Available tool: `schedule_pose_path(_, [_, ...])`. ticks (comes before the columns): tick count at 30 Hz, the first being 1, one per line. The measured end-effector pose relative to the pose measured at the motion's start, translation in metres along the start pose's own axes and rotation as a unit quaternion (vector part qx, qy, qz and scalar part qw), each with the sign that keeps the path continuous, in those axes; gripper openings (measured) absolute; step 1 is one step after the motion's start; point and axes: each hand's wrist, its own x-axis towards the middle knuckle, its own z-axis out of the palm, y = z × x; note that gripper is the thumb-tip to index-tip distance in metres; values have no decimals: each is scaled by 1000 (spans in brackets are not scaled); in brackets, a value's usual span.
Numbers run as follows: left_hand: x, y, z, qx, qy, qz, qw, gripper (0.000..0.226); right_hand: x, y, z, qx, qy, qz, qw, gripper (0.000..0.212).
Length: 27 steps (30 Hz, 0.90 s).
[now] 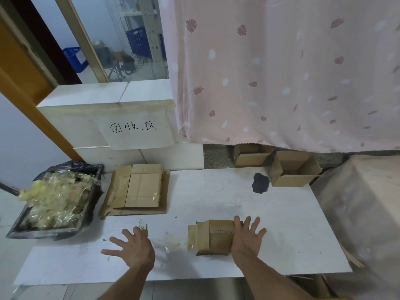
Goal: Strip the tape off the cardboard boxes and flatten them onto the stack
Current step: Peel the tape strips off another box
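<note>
A white table (216, 191) filled the lower half of the frame, below a pink leaf-print curtain (281, 72) in the upper right and a handwritten paper sign (135, 128) at centre left.

On progress: at the left edge a black-lined bin (54, 198) was heaped with crumpled clear tape, so a good deal of stripping looked done. Just right of it, at the table's far left, lay the stack (136, 190) of flattened cardboard, several sheets deep. Work remained, though: an open box (294, 169) stood upright at the table's far right corner, beside a dark patch on the table top, and a second open box (251, 155) sat under the curtain hem, off the table. Neither was flattened.

The box in hand (211, 237) lay at lower centre, collapsed nearly flat with its flaps splayed toward the left. It appeared ready to go onto the stack, though a glossy strip along its left edge may have been tape not yet peeled; I could not tell.

The right hand (246, 237) lay with fingers straight and spread, pressing down on the right end of that box. The left hand (134, 245) was spread flat above or on the table at lower left, well apart from the box; a small scrap of cardboard or tape (144, 230) showed at its fingertips, and I could not tell whether they held it. Thin shreds of tape (173, 244) lay between the hands.
</note>
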Motion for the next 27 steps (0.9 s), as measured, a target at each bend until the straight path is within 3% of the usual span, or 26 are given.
schedule_pose_path(7, [-22,32,-14,-61,27,47,997,77,-6,-17,-9,-44,-35,-22,998,104])
schedule_pose_path(13, [-43,47,-18,-135,44,95,985,53,-26,-53,-10,-57,-23,-138,989,111])
schedule_pose_path(18, [-55,43,-9,-129,75,146,978,71,-39,-83,-19,-54,-10,-227,972,103])
schedule_pose_path(21, [-58,38,-6,-103,63,162,979,71,-44,-92,-19,-55,-4,-216,975,94])
schedule_pose_path(27, [-45,8,3,-47,30,112,992,70,-37,-70,-31,-9,30,-94,995,76])
